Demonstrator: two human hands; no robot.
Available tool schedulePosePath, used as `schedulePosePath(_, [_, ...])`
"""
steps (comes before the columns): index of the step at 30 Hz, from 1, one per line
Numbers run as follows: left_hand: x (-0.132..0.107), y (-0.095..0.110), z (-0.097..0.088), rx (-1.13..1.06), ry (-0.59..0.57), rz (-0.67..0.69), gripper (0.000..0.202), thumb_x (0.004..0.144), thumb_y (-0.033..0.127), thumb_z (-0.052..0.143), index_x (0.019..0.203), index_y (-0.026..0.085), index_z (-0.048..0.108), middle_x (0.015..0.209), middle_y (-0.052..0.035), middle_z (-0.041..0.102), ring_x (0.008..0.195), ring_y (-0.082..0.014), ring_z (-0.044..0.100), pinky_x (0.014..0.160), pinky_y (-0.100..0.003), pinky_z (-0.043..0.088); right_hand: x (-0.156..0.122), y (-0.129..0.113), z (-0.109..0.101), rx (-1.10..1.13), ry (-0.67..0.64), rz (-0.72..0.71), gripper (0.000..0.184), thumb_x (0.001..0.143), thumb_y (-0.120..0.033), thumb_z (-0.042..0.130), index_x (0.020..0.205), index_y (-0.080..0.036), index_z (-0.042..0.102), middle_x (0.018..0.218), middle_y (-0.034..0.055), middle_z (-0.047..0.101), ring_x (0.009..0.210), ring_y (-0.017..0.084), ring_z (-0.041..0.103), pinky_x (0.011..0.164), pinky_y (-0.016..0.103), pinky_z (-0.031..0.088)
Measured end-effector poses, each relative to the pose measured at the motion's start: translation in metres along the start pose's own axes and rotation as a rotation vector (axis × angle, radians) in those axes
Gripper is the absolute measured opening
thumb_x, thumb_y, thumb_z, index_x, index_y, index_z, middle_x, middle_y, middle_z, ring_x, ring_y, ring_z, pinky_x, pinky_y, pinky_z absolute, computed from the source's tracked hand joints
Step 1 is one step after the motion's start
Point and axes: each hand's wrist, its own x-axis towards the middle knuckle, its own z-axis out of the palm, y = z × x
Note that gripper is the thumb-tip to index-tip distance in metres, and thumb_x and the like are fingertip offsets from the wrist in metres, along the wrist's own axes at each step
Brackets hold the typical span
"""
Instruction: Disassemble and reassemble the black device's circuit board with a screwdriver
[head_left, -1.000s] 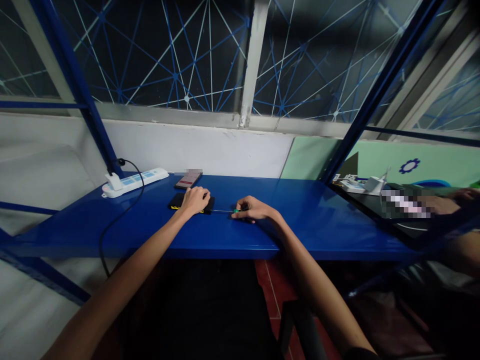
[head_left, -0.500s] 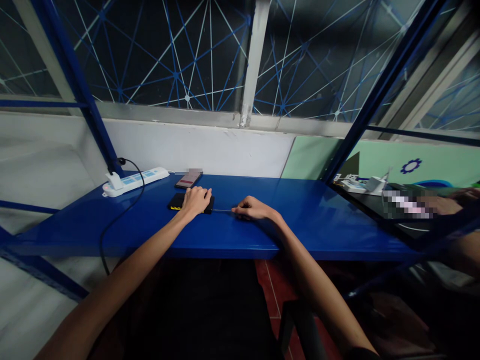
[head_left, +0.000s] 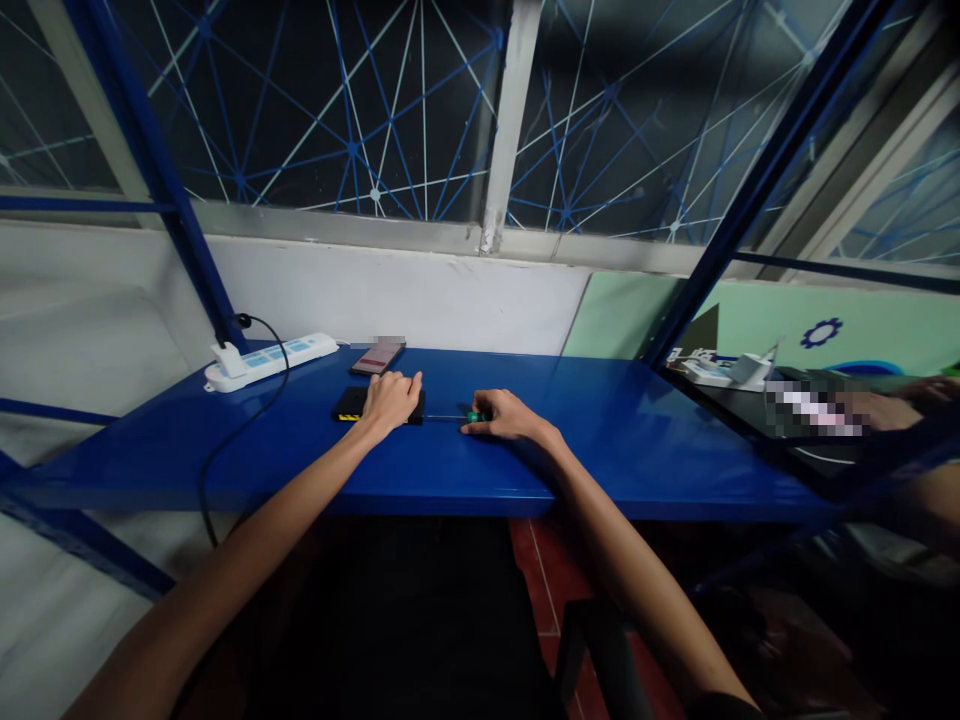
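Observation:
A flat black router (head_left: 351, 404) with a row of yellow ports on its near side lies on the blue table. My left hand (head_left: 391, 398) lies over it, fingers bent across its top and far edge, holding it against the table. To the right, my right hand (head_left: 501, 414) grips a screwdriver (head_left: 474, 417) by its green handle between thumb and fingers. The thin metal shaft lies level and points left, its tip at the router's right end. Whether the tip sits in a screw is too small to tell.
Behind the router lies a phone (head_left: 379, 356). A white power strip (head_left: 281, 361) with a plugged-in black cable (head_left: 255, 418) stands at the left. On the right, beyond a blue post (head_left: 739, 215), another person's hand (head_left: 889, 408) is by a laptop (head_left: 787, 425) and a white charger (head_left: 750, 370).
My right fingers have opened out around the screwdriver handle, so its green part now shows. The router and my left hand have shifted very slightly left.

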Motion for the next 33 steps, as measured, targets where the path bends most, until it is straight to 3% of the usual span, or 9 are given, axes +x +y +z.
schedulePosePath(4, [0.0001,0.0009,-0.0013,0.006,-0.006,0.001,0.067,0.102,0.04,0.019,0.077,0.012,0.075,0.084,-0.0175,0.071,0.086,-0.0288,0.066,0.086,-0.043,0.044,-0.0024,-0.0022,0.001,0.049,-0.024,-0.002,0.04,0.076,-0.056,0.068,0.077,-0.017,0.058,0.066,-0.0006,0.056,0.057,0.011,0.045,0.054,0.025,0.028])
schedulePosePath(9, [0.0002,0.0026,-0.001,0.027,-0.007,-0.002,0.065,0.102,0.039,0.022,0.079,0.011,0.075,0.086,-0.0168,0.071,0.088,-0.0296,0.066,0.084,-0.043,0.044,-0.0024,-0.0006,0.0006,0.193,-0.168,0.039,0.054,0.09,-0.06,0.045,0.068,-0.015,0.063,0.055,0.0025,0.057,0.05,0.012,0.047,0.053,0.027,0.031])
schedulePosePath(18, [0.0001,0.0053,-0.0011,0.07,-0.005,-0.004,0.063,0.102,0.037,0.023,0.084,0.009,0.076,0.092,-0.0182,0.071,0.092,-0.0288,0.065,0.084,-0.04,0.043,-0.0027,-0.0041,-0.0023,-0.045,0.009,-0.048,0.042,0.083,-0.055,0.061,0.072,-0.016,0.069,0.055,-0.0002,0.054,0.05,0.01,0.04,0.054,0.028,0.024])
schedulePosePath(26, [-0.0008,0.0062,-0.0006,0.065,0.007,-0.017,0.064,0.102,0.037,0.022,0.084,0.009,0.076,0.091,-0.0183,0.07,0.09,-0.0281,0.065,0.085,-0.04,0.043,-0.0023,-0.0031,0.0,-0.158,0.072,-0.023,0.04,0.07,-0.054,0.076,0.081,-0.018,0.065,0.068,0.0003,0.062,0.059,0.012,0.048,0.055,0.025,0.027])
schedulePosePath(33, [0.0003,0.0035,0.003,0.043,0.015,-0.017,0.063,0.102,0.038,0.023,0.083,0.011,0.076,0.09,-0.0179,0.071,0.091,-0.0283,0.065,0.086,-0.041,0.043,-0.0034,-0.0061,0.0028,-0.238,0.052,-0.026,0.045,0.081,-0.061,0.061,0.073,-0.017,0.068,0.066,0.0043,0.062,0.058,0.014,0.048,0.055,0.027,0.026])
